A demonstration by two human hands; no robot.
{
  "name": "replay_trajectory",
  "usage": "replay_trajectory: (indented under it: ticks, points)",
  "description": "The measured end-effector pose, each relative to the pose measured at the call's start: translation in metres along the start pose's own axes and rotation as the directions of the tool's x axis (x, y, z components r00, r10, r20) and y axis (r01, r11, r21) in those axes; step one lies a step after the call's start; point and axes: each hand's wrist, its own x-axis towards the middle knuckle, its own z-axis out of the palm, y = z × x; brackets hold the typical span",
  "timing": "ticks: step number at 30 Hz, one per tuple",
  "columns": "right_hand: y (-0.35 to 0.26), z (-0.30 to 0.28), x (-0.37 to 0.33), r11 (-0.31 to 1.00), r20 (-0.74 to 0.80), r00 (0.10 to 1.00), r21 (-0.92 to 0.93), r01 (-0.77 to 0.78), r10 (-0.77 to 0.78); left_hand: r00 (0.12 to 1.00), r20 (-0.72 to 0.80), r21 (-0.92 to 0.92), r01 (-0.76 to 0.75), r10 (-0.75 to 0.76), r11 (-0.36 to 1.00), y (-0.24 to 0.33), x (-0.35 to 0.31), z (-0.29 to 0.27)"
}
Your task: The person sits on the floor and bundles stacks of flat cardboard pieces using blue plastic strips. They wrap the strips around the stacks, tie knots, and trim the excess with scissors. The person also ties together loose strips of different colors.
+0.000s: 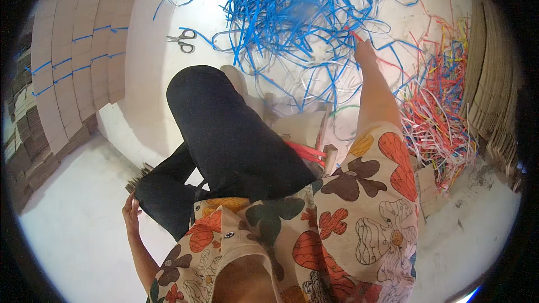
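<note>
My right hand point(365, 54) reaches to the right edge of a tangled heap of blue plastic strapping strips point(281, 8). Its fingers are closed on a red strip point(356, 36), whose end points toward the blue heap. Low on the left, my left hand point(131, 211) rests beside my bent knee in black trousers, with fingers loosely extended and nothing seen in them. Scissors point(184, 41) with dark grey handles lie on the pale floor, left of the blue heap. White strips point(325, 76) are scattered under and in front of the heap.
Stacked flat cardboard point(84, 50), tied with blue strips, stands at the left. Another cardboard stack point(497, 78) rises at the far right. Beside it lies a mixed pile of red, white and yellow strips point(441, 118). More red strips point(307, 151) lie by my leg.
</note>
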Motion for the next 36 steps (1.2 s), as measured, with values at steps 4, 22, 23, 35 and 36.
replay_trajectory:
  ticks: [4,22,23,35,36]
  points:
    - [0.003,0.012,-0.013,0.995,-0.091,0.994,-0.079,-0.069,0.062,1.000,0.018,0.034,0.004,-0.005,0.999,-0.009,0.013,-0.011]
    - [-0.197,-0.174,-0.118,0.022,0.098,0.951,0.995,-0.096,-0.293,0.915,-0.266,0.184,-0.262,0.304,0.948,-0.003,0.022,0.021]
    - [-0.206,-0.164,-0.098,0.023,0.150,0.938,0.988,-0.150,-0.314,0.909,-0.285,0.179,-0.262,0.305,0.948,-0.008,0.023,0.025]
    - [-0.392,-0.010,0.064,0.630,0.156,0.951,0.775,0.050,-0.267,0.915,-0.403,-0.231,-0.092,-0.010,0.969,-0.080,0.023,0.064]
    - [-0.400,-0.005,0.083,0.731,-0.002,0.954,0.642,0.230,-0.299,0.920,-0.393,-0.232,-0.081,-0.017,0.969,-0.080,0.027,0.063]
